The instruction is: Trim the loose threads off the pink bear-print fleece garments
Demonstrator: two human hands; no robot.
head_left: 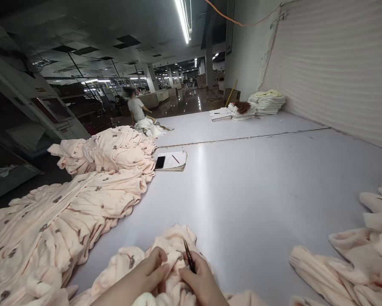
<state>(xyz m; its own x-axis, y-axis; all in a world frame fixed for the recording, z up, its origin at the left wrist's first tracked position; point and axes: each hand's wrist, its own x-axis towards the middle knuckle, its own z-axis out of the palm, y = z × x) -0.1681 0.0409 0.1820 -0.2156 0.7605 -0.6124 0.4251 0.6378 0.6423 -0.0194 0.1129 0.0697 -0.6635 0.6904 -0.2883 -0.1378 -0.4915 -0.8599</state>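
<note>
A pale pink fleece garment (178,236) with small brown motifs lies bunched at the near table edge. My left hand (152,270) is closed on a fold of it, thumb against fingers. Close beside, my right hand (201,278) holds dark pointed thread snips (189,257), blades pointing up and away from me. The right fingertips also touch the cloth; whether they pinch it I cannot tell. Part of the snips' handle is hidden in the palm.
Pink garments are heaped along the left (95,199) and at the right (363,263). A phone (160,162) and pen lie on a notepad (178,157) mid-table. Stacked folded cloth (267,104) stands far back by the wall. A person (136,106) is beyond the left pile.
</note>
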